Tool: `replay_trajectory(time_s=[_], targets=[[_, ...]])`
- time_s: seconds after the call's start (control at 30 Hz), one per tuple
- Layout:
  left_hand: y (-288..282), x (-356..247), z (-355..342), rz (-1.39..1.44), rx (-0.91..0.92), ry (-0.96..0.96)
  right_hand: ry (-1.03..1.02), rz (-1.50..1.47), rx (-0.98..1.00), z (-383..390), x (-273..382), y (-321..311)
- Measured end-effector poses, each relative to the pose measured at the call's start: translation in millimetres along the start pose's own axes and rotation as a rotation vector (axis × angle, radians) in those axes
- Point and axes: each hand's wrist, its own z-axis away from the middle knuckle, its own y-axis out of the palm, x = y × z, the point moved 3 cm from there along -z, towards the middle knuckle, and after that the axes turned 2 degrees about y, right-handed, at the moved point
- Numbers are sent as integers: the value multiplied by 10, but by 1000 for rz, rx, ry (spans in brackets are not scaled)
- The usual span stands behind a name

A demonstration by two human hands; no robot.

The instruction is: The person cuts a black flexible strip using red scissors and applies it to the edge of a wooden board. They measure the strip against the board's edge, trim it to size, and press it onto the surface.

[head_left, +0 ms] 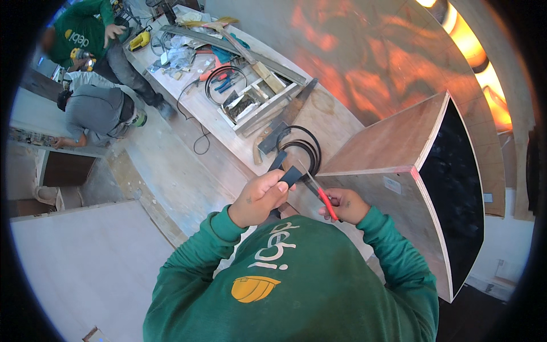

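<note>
Directly ahead, a table (202, 105) stretches toward the upper left. On it sit a tray (265, 112) with wood pieces (268, 77) inside, tools (223, 86) left of the tray, and a coil (315, 145) nearer the hands. The left hand (260, 196), with a strip (291, 176), is left of the right hand (348, 206), with scissors (326, 199). Right: a large box (387, 137). Lower left: a board (80, 256). Upper left: two co-workers (94, 108).

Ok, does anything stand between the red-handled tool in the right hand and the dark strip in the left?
Nothing visible stands between the red-handled tool and the dark strip; the black coil shows beyond them.
</note>
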Motion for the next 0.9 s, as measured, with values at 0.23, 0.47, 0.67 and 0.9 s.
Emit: replay_trajectory(time_s=[0.23, 0.47, 0.67, 0.9], targets=[[46, -47, 54, -138, -41, 259, 354, 787, -138, -151, -1584, -105], [133, -59, -19, -198, -83, 296, 433, 742, -236, -124, -2510, -149], [225, -68, -90, -301, -77, 299, 568, 282, -391, -47, -2792, -186], [416, -169, -189, -822, -230, 601, 547, 228, -441, 315, -3487, -163]])
